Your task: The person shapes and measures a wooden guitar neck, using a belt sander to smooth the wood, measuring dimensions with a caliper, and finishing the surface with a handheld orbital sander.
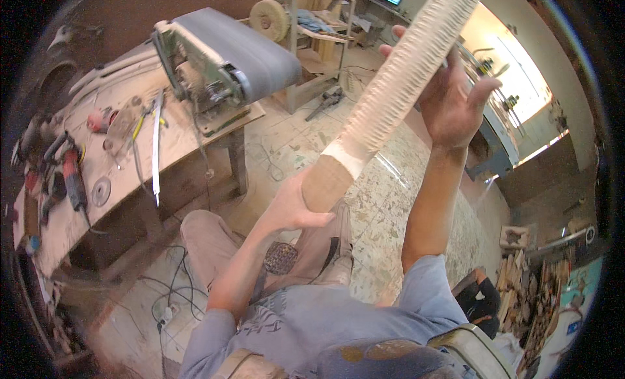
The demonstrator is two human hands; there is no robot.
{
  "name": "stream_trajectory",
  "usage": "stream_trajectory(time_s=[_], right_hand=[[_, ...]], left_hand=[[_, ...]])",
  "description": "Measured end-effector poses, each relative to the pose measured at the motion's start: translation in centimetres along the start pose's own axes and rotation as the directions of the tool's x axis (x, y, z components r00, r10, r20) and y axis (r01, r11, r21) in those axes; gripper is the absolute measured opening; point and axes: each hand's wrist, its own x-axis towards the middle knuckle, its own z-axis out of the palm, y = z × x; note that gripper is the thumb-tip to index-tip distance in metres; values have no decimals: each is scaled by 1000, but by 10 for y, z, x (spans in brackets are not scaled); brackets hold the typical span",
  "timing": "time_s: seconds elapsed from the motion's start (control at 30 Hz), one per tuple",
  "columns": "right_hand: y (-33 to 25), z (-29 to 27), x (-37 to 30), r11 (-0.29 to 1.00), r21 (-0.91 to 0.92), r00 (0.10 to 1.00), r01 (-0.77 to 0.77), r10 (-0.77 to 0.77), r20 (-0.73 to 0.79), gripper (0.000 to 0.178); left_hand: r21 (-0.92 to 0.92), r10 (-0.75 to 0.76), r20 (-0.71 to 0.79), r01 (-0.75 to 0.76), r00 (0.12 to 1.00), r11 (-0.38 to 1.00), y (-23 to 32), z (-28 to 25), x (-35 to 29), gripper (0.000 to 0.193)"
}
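Note:
A long, pale wooden piece (403,79) slants across the view from the lower middle to the upper right. Rows of carved ridges cover most of its length, while its near end is smooth, darker and rounded. Around that rounded end my left hand (290,203) is closed, its thumb lying along the near side. Farther up, my right hand (452,109) bears the piece from beneath. Its thumb sticks out to the right, and some fingertips show past the left edge. The rest of those fingers are hidden behind the wood.
At left, a belt sander (228,53) stands on a wooden bench (133,177) with an angle grinder (73,177). Beyond is a round buffing wheel (270,21). A power tool (325,102) and black cables (176,288) lie on the floor. Wood offcuts (521,288) are piled at right.

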Motion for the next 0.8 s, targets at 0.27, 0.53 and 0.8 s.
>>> stream_trajectory(time_s=[0.27, 0.53, 0.8], right_hand=[[41, 32, 51, 990, -78, 982, 117, -127, -140, 54], [57, 51, 103, 965, -231, 978, 124, -158, -133, 56], [107, 57, 144, 966, -257, 996, 28, -48, -74, 51]], left_hand=[[168, 30, -211, 6, 977, 986, 23, -9, 11, 74], [210, 2, -469, 110, 883, 971, 34, -13, 45, 69], [55, 78, -519, -58, 851, 997, 5, -40, 64, 59]])
